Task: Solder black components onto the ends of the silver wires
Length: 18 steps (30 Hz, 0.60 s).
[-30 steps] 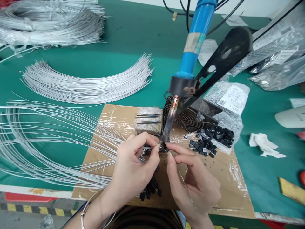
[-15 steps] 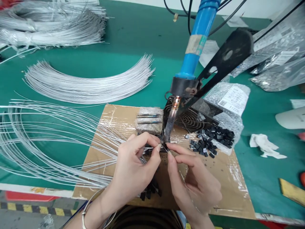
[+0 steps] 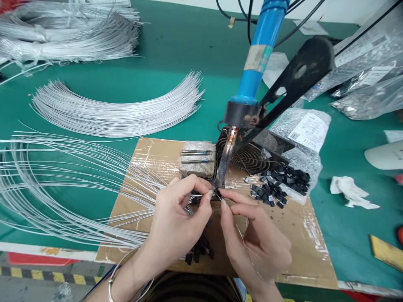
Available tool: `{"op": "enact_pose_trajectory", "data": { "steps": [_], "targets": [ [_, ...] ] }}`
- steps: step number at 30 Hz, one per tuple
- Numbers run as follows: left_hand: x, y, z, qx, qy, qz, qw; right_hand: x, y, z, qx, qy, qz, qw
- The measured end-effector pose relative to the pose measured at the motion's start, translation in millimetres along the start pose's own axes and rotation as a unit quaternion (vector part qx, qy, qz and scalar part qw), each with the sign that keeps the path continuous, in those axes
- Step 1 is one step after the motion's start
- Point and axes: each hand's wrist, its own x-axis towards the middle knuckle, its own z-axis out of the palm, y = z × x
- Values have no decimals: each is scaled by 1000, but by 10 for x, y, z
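My left hand (image 3: pixel 178 222) is pinched shut on a small black part with thin silver wire, held at the tip of a fixed soldering iron (image 3: pixel 225 163) with a blue handle (image 3: pixel 258 54). My right hand (image 3: pixel 255 239) is pinched on a fine solder wire that runs down past its palm, its fingertips touching the same spot under the iron tip. Both hands rest over a taped cardboard sheet (image 3: pixel 292 235). More black parts (image 3: pixel 198 251) lie under my left wrist.
Loose silver wires (image 3: pixel 63 188) fan out at left, with a curved bundle (image 3: pixel 116 113) and a larger coil (image 3: pixel 63 33) behind. A pile of small black parts (image 3: pixel 280 184) spills from a plastic bag (image 3: pixel 302 130). A sponge block (image 3: pixel 197 159), iron stand (image 3: pixel 248 155) and crumpled tissue (image 3: pixel 349 191) sit nearby.
Hardly anything differs: both hands stay pinched at the iron tip, and the view shifts only slightly.
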Motion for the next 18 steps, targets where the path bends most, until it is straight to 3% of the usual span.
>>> {"op": "enact_pose_trajectory", "data": {
  "steps": [18],
  "targets": [
    [1,4,-16,11,12,26,1000,12,21,8,-15,15,-36,999]
  ]
}}
